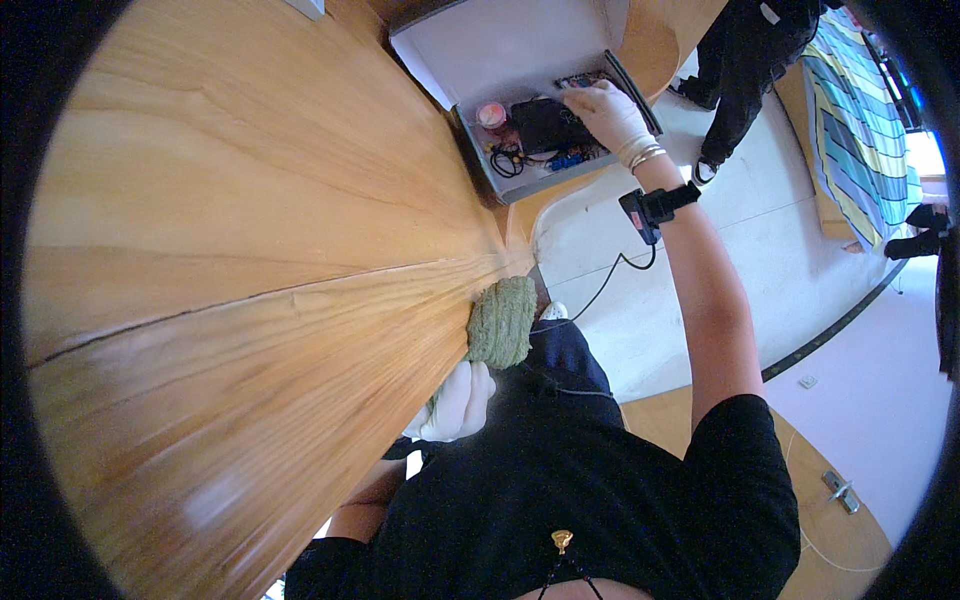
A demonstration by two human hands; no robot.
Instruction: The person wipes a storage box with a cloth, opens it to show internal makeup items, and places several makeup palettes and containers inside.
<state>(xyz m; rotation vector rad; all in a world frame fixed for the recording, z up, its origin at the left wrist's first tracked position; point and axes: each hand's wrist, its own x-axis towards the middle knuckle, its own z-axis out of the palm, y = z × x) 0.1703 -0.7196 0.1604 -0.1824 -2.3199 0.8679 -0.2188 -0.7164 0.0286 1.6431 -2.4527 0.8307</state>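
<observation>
My left hand (454, 403), in a white glove, is closed around the lower part of a green cloth (502, 322) beside the wooden panel (300, 300). My right hand (600, 112), also gloved, is over an open grey box (517, 187), near its far side; its fingertips are bent close together, and whether they pinch something cannot be told. Inside the box lie a black pouch-like item (540, 126), a round container with a pink top (491, 115), a coiled black cable (507, 161) and small blue items (568, 160). The raised lid (510, 45) is white inside.
A person in dark trousers (739, 82) stands beyond the box, near a bed with a striped cover (859, 142). Part of another person (926, 232) shows at the right edge. A thin cable (600, 283) hangs from the black device (646, 214) on my right wrist. A door handle (840, 491) is at lower right.
</observation>
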